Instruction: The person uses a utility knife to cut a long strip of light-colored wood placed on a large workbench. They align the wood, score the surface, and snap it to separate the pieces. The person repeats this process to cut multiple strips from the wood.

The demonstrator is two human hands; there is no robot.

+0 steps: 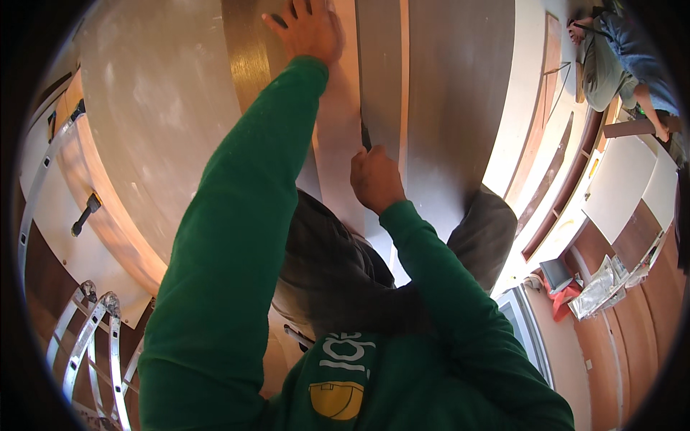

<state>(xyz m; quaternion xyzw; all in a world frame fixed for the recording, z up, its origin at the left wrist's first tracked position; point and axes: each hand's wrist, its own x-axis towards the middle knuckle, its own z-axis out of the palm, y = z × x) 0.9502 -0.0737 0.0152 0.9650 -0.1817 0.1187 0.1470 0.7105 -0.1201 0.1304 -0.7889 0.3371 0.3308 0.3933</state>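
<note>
A large grey-brown sheet [460, 86] lies in front of me, with a long pale strip [343, 108] running lengthwise over it. My left hand [313, 34] presses on the strip's far part, fingers spread. Closer to me, my right hand [376, 179] is closed in a fist around a slim dark knife-like tool [366, 136]. The tool points away from me along the strip's right edge. Its grip is hidden inside the fist, and I cannot make out the tip's contact. A narrow light-brown band [405, 79] runs parallel, farther right.
Metal ladders [93, 337] stand at the lower left. A black clamp-like tool [86, 214] rests on the left. Another person [611, 65] sits or crouches at the upper right, a hand near a brown board [632, 128]. Plastic wrapping [600, 287] and a red bag [564, 298] lie right.
</note>
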